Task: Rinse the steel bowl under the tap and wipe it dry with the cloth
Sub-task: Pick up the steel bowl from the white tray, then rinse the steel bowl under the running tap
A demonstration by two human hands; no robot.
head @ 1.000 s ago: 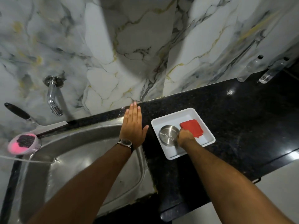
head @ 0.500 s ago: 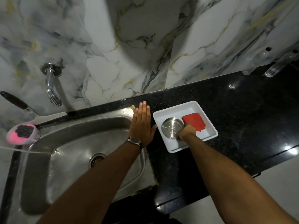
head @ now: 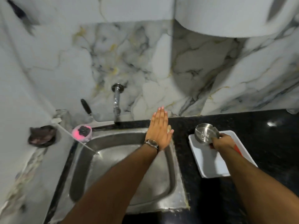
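My right hand (head: 222, 141) grips the small steel bowl (head: 205, 134) by its near rim and holds it tilted above the far left corner of the white tray (head: 212, 165). Only a sliver of the red cloth (head: 238, 149) shows in the tray, behind my right wrist. My left hand (head: 159, 129) lies flat, fingers together, on the far right corner of the steel sink (head: 123, 172). It wears a watch and holds nothing. The tap (head: 116, 101) juts from the marble wall above the sink's back edge, left of my left hand. No water shows.
A black granite counter (head: 258, 126) carries the tray. A pink scrubber dish (head: 82, 132) sits at the sink's far left corner, a black-handled tool (head: 86, 106) behind it. A dark round object (head: 42, 136) rests on the left marble ledge. A white cabinet (head: 234, 15) hangs overhead.
My right hand has lifted the bowl off the tray floor and tilted it. The view has swung left, bringing the sink and tap to the middle. My left hand stays flat on the sink rim.
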